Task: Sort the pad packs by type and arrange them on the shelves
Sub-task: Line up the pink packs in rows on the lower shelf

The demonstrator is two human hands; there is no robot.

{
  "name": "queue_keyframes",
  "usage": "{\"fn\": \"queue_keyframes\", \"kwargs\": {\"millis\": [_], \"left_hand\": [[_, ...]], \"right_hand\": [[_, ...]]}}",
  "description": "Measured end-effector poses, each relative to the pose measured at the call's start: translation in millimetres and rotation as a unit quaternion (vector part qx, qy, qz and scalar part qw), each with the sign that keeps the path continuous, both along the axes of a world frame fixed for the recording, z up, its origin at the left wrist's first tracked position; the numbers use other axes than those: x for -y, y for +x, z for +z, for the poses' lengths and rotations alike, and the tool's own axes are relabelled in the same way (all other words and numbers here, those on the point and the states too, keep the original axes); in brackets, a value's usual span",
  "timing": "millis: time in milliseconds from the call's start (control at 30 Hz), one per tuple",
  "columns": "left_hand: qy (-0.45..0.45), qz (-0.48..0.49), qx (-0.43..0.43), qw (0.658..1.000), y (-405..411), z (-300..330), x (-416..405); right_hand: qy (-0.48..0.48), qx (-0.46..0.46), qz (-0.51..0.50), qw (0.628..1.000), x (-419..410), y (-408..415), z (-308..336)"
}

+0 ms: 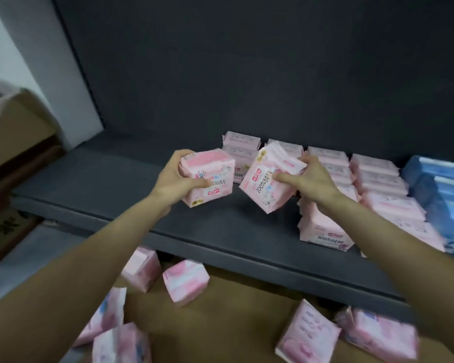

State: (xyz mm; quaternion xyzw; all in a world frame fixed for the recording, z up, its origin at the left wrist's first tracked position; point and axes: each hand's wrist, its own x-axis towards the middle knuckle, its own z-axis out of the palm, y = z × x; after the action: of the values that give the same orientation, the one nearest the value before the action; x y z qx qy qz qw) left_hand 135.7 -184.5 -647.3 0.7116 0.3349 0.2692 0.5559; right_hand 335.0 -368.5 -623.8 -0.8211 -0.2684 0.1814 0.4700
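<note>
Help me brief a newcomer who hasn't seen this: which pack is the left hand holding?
Start at the dark grey shelf with rows of pink packs along its back. Above its bare left half the left hand grips a boxy pink pack. Unlike the tilted pack in the right hand, it sits squarer and further left.

The single head-worn camera is looking forward and down from above the person's forearms, facing the dark shelf (116, 189) at close range. It is taking in the shelf's back panel above and the floor below its front edge.
</note>
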Motion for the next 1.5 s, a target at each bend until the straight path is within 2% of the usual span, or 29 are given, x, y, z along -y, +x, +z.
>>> {"fn": "queue_keyframes", "kwargs": {"millis": [67,100,167,200,267,300,333,367,433,500,533,567,633,700,733,800,867,933,1100,1200,1367,1500], "left_hand": [[0.165,-0.041,-0.109,0.979,6,0,-17],[0.253,-0.062,-0.168,0.951,11,4,-26],[0.367,-0.098,-0.259,0.888,23,20,-38],[0.425,-0.114,-0.305,0.845,32,28,-40],[0.567,-0.148,-0.395,0.707,52,38,-36],[0.622,-0.172,-0.423,0.637,62,39,-31],[0.657,-0.197,-0.439,0.580,73,39,-25],[0.678,-0.222,-0.448,0.540,84,34,-20],[0.688,-0.264,-0.456,0.498,107,17,-12],[0.680,-0.285,-0.446,0.508,124,0,-5],[0.668,-0.296,-0.434,0.527,129,-10,-5],[0.651,-0.309,-0.414,0.556,132,-19,-6],[0.596,-0.321,-0.356,0.644,129,-35,-11],[0.565,-0.291,-0.295,0.713,120,-44,-19],[0.568,-0.259,-0.285,0.727,115,-49,-25],[0.554,-0.195,-0.334,0.737,104,-56,-38],[0.490,-0.172,-0.354,0.778,96,-55,-44],[0.442,-0.173,-0.327,0.817,94,-54,-45],[0.452,-0.177,-0.271,0.831,102,-56,-32],[0.446,-0.178,-0.303,0.823,106,-61,-32],[0.474,-0.175,-0.352,0.788,101,-54,-43],[0.485,-0.169,-0.367,0.776,94,-51,-49]], "right_hand": [[-0.011,0.007,0.000,1.000,-3,7,-6],[-0.027,0.023,0.005,0.999,-4,10,-8],[-0.062,0.066,0.018,0.996,-5,15,-9],[-0.077,0.085,0.022,0.993,-5,19,-9],[-0.095,0.111,0.026,0.989,-6,25,-10],[-0.102,0.117,0.027,0.987,-7,29,-10],[-0.107,0.120,0.026,0.987,-9,33,-11],[-0.110,0.120,0.022,0.986,-10,37,-11],[-0.109,0.117,0.013,0.987,-13,43,-11],[-0.110,0.124,0.013,0.986,-14,48,-11],[-0.114,0.129,0.019,0.985,-14,51,-11],[-0.122,0.135,0.027,0.983,-13,53,-11],[-0.136,0.147,0.043,0.979,-13,56,-11],[-0.139,0.150,0.053,0.977,-14,59,-10],[-0.134,0.146,0.052,0.979,-15,61,-9],[-0.128,0.136,0.050,0.981,-18,64,-10],[-0.121,0.135,0.054,0.982,-21,65,-9],[-0.115,0.129,0.059,0.983,-24,64,-13],[-0.119,0.176,0.073,0.974,-22,63,-25],[-0.134,0.207,0.083,0.966,-23,60,-32],[-0.128,0.224,0.087,0.962,-25,54,-37],[-0.268,0.361,0.105,0.887,-22,55,-40]]}}
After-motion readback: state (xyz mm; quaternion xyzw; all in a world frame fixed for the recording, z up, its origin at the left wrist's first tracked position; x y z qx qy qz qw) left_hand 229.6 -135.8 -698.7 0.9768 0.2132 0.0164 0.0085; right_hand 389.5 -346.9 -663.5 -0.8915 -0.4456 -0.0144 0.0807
